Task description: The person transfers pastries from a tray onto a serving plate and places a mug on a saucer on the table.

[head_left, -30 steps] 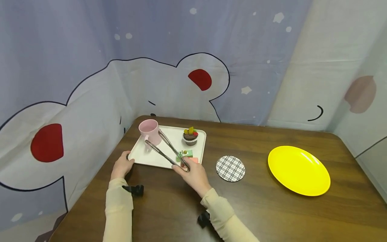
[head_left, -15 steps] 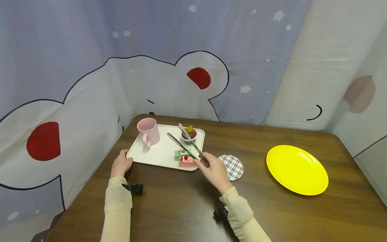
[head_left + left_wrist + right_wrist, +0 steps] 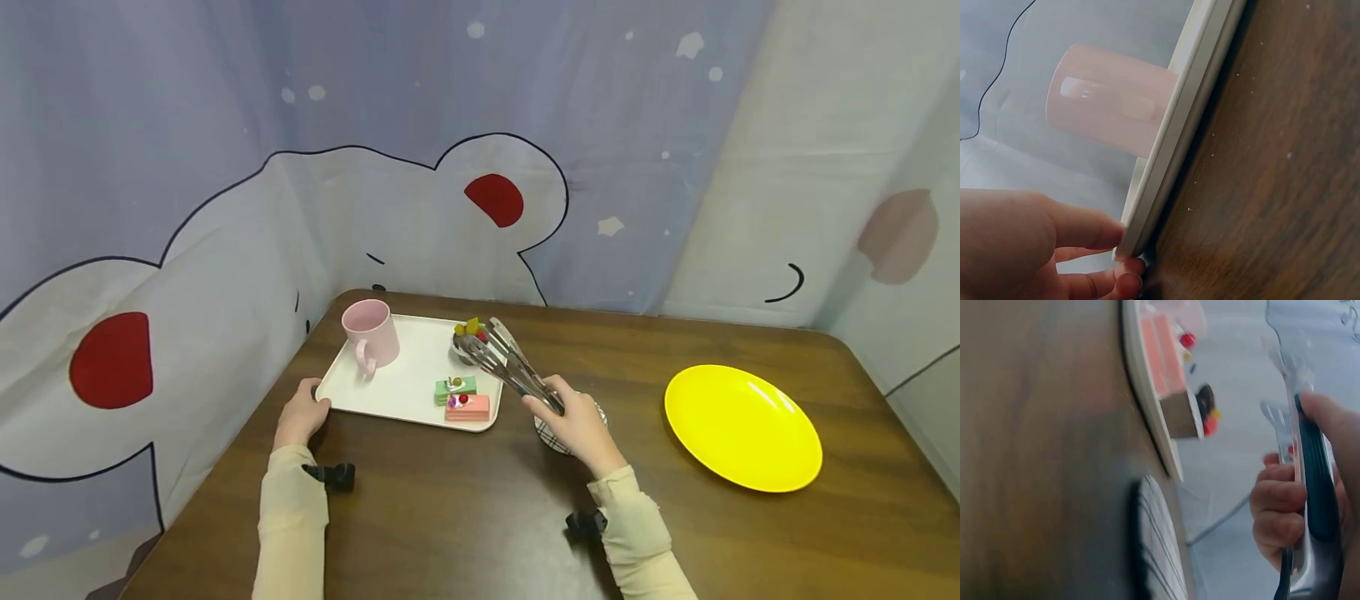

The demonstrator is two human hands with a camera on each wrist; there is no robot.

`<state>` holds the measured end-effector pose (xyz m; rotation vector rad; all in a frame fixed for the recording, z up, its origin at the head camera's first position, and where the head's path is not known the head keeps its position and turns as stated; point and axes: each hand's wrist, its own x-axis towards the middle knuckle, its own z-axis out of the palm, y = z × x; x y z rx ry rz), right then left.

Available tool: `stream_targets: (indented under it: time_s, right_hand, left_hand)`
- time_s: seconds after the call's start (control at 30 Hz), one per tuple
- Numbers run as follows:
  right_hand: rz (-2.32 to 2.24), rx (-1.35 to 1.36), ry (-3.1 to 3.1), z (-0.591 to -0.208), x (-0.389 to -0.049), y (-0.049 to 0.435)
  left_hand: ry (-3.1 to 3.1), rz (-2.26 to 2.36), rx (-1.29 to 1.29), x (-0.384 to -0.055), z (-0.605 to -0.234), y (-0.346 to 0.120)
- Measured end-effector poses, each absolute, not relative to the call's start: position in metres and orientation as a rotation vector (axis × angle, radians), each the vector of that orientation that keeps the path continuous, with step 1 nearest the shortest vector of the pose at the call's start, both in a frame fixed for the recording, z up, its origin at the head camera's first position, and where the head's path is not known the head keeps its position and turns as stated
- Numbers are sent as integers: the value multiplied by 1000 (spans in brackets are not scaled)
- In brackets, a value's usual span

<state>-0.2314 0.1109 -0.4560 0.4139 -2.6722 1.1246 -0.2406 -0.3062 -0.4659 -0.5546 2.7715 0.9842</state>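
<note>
My left hand (image 3: 300, 414) pinches the near left corner of a white tray (image 3: 405, 385), thumb above the rim and fingertips under it in the left wrist view (image 3: 1132, 234). A pink mug (image 3: 378, 340) stands upright on the tray's left side. My right hand (image 3: 577, 425) grips metal tongs (image 3: 521, 379) with dark teal handles (image 3: 1319, 481). The tongs are spread with nothing between their tips, which overlap a fruit-topped chocolate cupcake (image 3: 460, 344) in the head view. A green cake slice (image 3: 453, 389) and a pink cake slice (image 3: 471, 410) lie near the tray's front right corner.
A round checked coaster (image 3: 550, 435) lies right of the tray, partly hidden under my right hand. Farther right is a yellow oval plate (image 3: 742, 429). A patterned curtain (image 3: 637, 167) hangs behind the wooden table (image 3: 450, 508).
My right hand has moved to the right, carrying the tongs from beside the mug to over the cupcake and off the cake slices. The left hand keeps its place at the tray corner.
</note>
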Motion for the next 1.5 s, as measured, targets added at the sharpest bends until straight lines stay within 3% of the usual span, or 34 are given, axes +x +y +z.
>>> stream_targets:
  time_s: [0.5, 1.5]
  right_hand:
    - [914, 839, -2828, -449, -232, 145]
    - [686, 983, -2822, -453, -233, 150]
  left_hand:
    - [2753, 1020, -600, -245, -472, -310]
    - [2737, 1019, -625, -241, -465, -303]
